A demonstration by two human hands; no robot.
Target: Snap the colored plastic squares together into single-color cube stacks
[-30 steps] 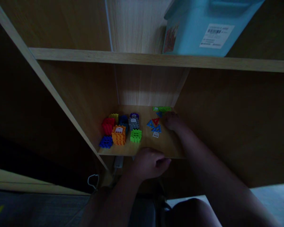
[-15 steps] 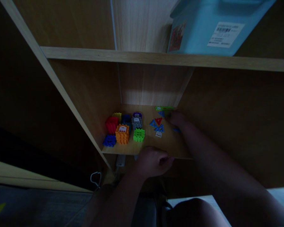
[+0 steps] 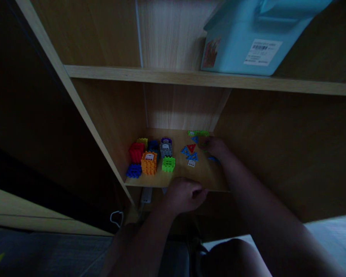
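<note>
Inside the lower shelf, my right hand [image 3: 215,147] reaches in with its fingers curled together at the right of some flat plastic building pieces. What its fingers hold, if anything, is too dark to make out; a faint greenish bit shows just beneath them. Close by lie a red triangle piece [image 3: 191,148], a blue triangle piece [image 3: 194,139], more blue triangles [image 3: 192,156] and a green strip of pieces [image 3: 198,133] along the back. Another blue piece [image 3: 212,158] is partly under my right wrist. My left hand [image 3: 186,195] is loosely fisted at the shelf's front edge, nothing visible in it.
On the left of the shelf [image 3: 178,177] stand stacked square pieces: orange [image 3: 148,163], red [image 3: 136,152], blue [image 3: 133,171], grey [image 3: 165,149] and light green [image 3: 168,164]. A white label [image 3: 191,163] lies near the triangles. Above, a light-blue bin [image 3: 233,50] rests on the upper board.
My right hand has drawn slightly forward from the green strip, uncovering more of it. The left hand stays fisted in nearly the same place. The camera view has shifted a little.
</note>
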